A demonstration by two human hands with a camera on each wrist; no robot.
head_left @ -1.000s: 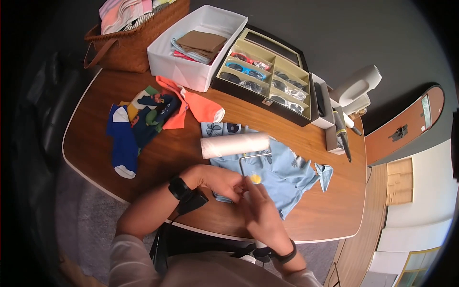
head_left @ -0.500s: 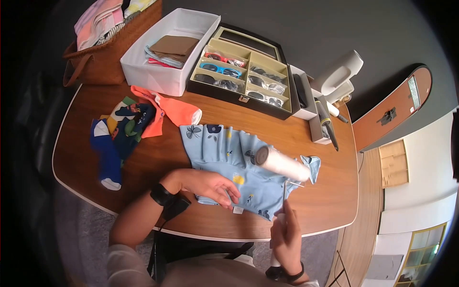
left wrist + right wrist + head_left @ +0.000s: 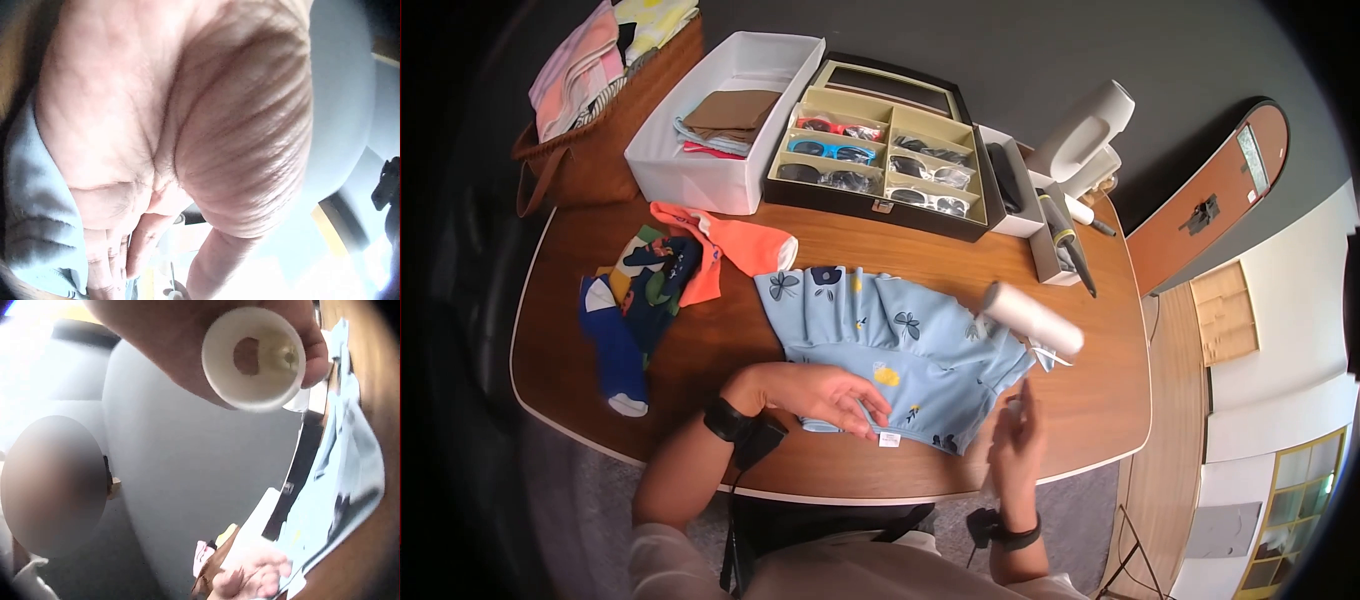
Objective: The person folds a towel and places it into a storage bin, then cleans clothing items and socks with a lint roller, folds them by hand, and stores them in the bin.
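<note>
A lint roller (image 3: 1033, 320) with a white sheet roll is gripped by my right hand (image 3: 1016, 445) near the table's right front. In the right wrist view the hollow end of its white handle (image 3: 250, 401) faces the camera. The roll is held over the right end of a light blue garment (image 3: 830, 345) printed with flowers and butterflies, spread on the table with soft folds. My left hand (image 3: 825, 396), fingers loosely bent, lies at the garment's near edge beside a small white label (image 3: 889, 440). Nothing shows in its grasp.
Left on the wooden table (image 3: 700, 350) lie an orange sock (image 3: 745, 245), a blue sock (image 3: 615, 350) and patterned socks (image 3: 662, 290). Behind stand a wicker basket (image 3: 600, 160), a white bin (image 3: 695, 180), a sunglasses case (image 3: 830, 200) and small boxes (image 3: 1050, 255).
At first both hands met at the roller's handle. The left hand has come off it and stays over the garment's near edge; the right hand has carried the roller to the right.
</note>
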